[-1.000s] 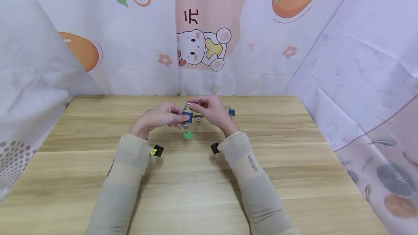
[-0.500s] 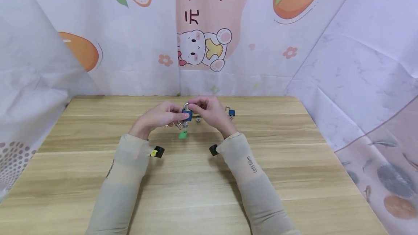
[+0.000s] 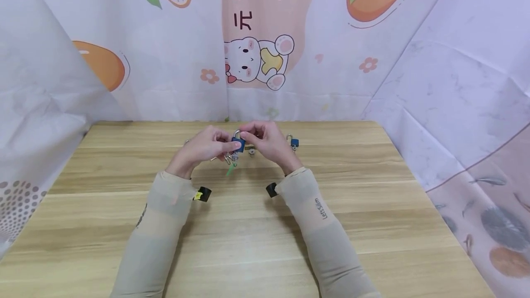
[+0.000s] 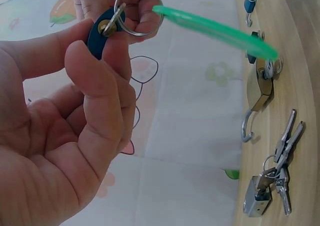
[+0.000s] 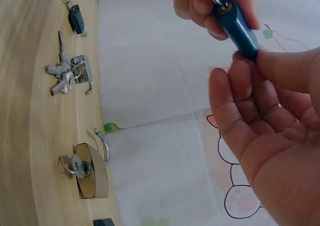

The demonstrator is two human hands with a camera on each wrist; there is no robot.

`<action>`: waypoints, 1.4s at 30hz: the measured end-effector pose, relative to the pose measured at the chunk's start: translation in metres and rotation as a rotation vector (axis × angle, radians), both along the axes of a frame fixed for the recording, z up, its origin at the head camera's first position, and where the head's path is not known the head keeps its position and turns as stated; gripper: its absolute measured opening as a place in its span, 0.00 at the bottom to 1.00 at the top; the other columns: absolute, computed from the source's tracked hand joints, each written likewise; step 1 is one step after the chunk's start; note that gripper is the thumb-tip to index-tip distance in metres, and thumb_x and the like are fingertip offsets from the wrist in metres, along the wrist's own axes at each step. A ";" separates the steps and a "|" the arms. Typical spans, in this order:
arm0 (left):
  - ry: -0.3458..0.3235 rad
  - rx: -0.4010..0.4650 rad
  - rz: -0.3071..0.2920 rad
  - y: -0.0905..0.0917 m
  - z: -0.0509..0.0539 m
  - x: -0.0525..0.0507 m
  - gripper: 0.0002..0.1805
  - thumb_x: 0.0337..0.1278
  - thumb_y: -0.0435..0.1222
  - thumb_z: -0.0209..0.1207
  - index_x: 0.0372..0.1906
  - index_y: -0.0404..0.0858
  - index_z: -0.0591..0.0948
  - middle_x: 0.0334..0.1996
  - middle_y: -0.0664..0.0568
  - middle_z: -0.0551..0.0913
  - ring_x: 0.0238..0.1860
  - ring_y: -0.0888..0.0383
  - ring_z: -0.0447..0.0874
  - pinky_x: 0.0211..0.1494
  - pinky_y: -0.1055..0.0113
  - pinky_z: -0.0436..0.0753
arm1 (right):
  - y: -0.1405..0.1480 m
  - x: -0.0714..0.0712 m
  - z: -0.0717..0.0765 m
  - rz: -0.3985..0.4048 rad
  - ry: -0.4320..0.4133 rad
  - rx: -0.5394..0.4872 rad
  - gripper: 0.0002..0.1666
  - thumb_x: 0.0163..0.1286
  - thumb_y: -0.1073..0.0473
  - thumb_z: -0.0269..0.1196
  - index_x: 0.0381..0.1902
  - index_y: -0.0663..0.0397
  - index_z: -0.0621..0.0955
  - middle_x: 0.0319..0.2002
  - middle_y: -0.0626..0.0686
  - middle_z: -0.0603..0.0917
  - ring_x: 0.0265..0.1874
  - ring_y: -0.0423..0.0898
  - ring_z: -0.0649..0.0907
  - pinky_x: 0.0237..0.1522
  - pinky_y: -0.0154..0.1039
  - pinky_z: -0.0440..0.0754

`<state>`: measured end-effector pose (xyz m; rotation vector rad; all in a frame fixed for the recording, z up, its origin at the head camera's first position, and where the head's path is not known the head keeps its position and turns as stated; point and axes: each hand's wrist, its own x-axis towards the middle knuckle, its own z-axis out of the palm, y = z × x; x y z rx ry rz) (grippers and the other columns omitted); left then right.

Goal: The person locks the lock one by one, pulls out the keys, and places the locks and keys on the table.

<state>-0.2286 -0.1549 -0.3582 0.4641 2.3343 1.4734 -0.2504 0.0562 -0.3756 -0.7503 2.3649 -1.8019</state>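
Observation:
A small blue padlock [image 3: 238, 145] is held up over the far part of the table. My left hand [image 3: 203, 145] grips its body between thumb and fingers. From the other side, my right hand [image 3: 268, 141] pinches the silver shackle [image 3: 237, 132] near its top. In the left wrist view, a key [image 4: 111, 26] sits in the keyhole at the padlock's base. A metal ring [image 4: 131, 33] joins that key to a green tag [image 4: 215, 30], which dangles below. The fingers partly hide the shackle, so whether it is locked cannot be told.
Along the table's far edge lie a brass padlock [image 4: 260, 88] with its shackle raised, a silver padlock [image 4: 257, 203] with several keys, and a second blue padlock [image 3: 295, 142]. A printed curtain [image 3: 174, 86] hangs behind the wooden table [image 3: 248, 243].
The padlock's body has risen slightly toward the right hand, and less shackle shows above it. The green tag has swung left and turned edge-on. Both hands keep their hold.

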 end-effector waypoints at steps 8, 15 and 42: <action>0.014 0.002 -0.051 -0.003 -0.003 -0.001 0.15 0.70 0.39 0.61 0.34 0.30 0.84 0.29 0.43 0.84 0.26 0.53 0.80 0.34 0.65 0.83 | 0.001 0.001 -0.002 0.030 0.019 0.029 0.09 0.74 0.64 0.64 0.46 0.63 0.86 0.36 0.54 0.88 0.32 0.58 0.84 0.36 0.48 0.86; 0.056 0.011 -0.087 -0.005 0.001 -0.001 0.14 0.72 0.39 0.61 0.38 0.31 0.86 0.31 0.41 0.85 0.29 0.47 0.83 0.33 0.62 0.85 | 0.003 -0.001 0.000 0.060 -0.088 -0.053 0.14 0.75 0.59 0.64 0.53 0.61 0.84 0.40 0.57 0.88 0.36 0.61 0.87 0.41 0.49 0.89; 0.091 -0.060 -0.042 0.000 0.001 -0.002 0.14 0.71 0.39 0.61 0.39 0.30 0.86 0.27 0.47 0.85 0.27 0.48 0.83 0.30 0.64 0.86 | 0.008 -0.011 -0.008 -0.022 -0.137 -0.106 0.13 0.74 0.59 0.65 0.48 0.64 0.86 0.31 0.54 0.85 0.39 0.69 0.82 0.47 0.61 0.85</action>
